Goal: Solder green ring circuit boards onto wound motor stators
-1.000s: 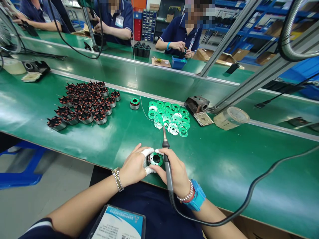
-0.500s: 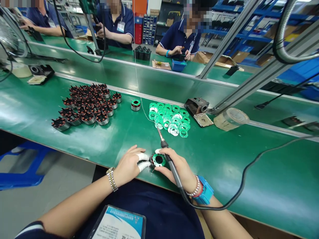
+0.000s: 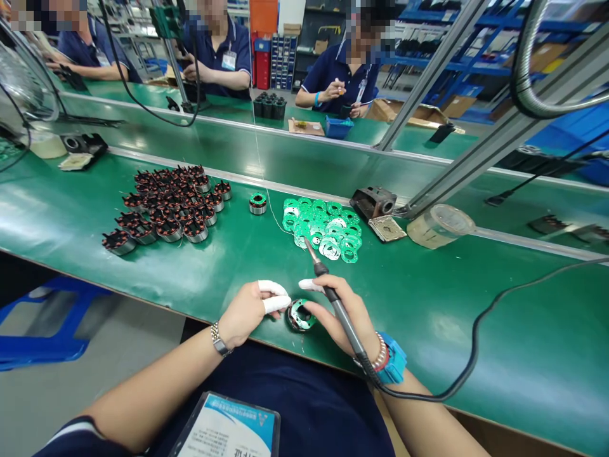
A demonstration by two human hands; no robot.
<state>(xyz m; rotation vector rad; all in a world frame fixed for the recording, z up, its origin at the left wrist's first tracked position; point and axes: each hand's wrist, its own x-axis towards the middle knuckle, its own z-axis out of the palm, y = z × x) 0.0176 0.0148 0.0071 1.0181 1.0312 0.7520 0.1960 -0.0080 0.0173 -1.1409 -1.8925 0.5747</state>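
A motor stator (image 3: 299, 316) topped with a green ring-shaped circuit board sits near the front edge of the bench. My left hand (image 3: 252, 310), white covers on two fingers, is at its left side, thumb and finger pinched together; what lies between them is too small to make out. My right hand (image 3: 349, 311) carries a soldering iron (image 3: 345, 317), its tip slanting up and away toward the pile of green boards (image 3: 323, 228). The thumb of that hand is at the stator's right rim, and a white-covered finger is raised above it.
Several bare stators (image 3: 166, 203) stand grouped at the left. One board-topped stator (image 3: 257, 204) is apart from them. Thin solder wire (image 3: 259, 158) hangs down to the boards. At the right are an iron stand (image 3: 373, 202), a sponge (image 3: 387, 228) and a round tub (image 3: 440, 226). Co-workers sit opposite.
My left hand's fingers have drawn together into a pinch. The stator has shifted slightly toward me, and my right hand and the iron have moved a little to the right.
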